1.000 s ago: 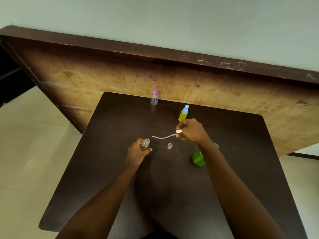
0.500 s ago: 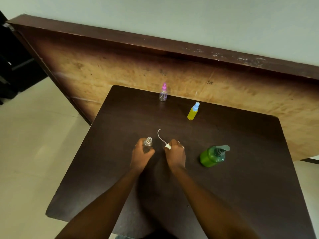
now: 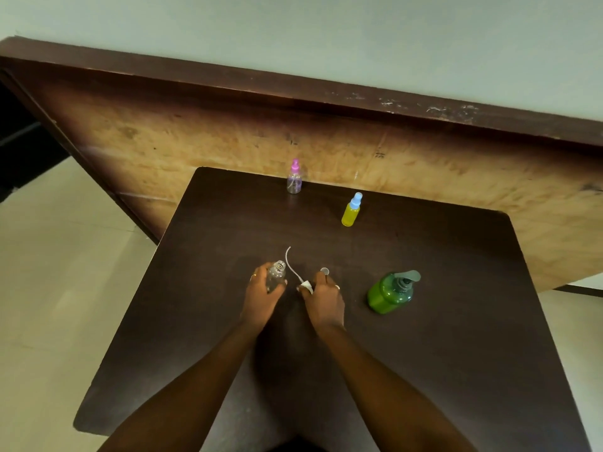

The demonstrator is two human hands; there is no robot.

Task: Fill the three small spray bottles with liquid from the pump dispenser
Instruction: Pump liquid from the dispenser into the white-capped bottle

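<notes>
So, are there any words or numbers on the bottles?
None readable.
The green plastic pump dispenser, the yellow blue-capped spray bottle and the clear pink-capped spray bottle show no labels.
Small dark marks on the wooden board are too blurred.

Single head-worn wide-angle view, facing forward and down.
It looks from close above the near edge of the dark brown square tabletop (image 3: 456, 353); the left hand (image 3: 262, 296) gripping the clear uncapped plastic bottle (image 3: 276, 276) and the right hand (image 3: 324, 300) pinching the white spray cap (image 3: 306, 286) sit mid-frame, a worn tan wooden board (image 3: 195, 148) beyond the grip.
</notes>
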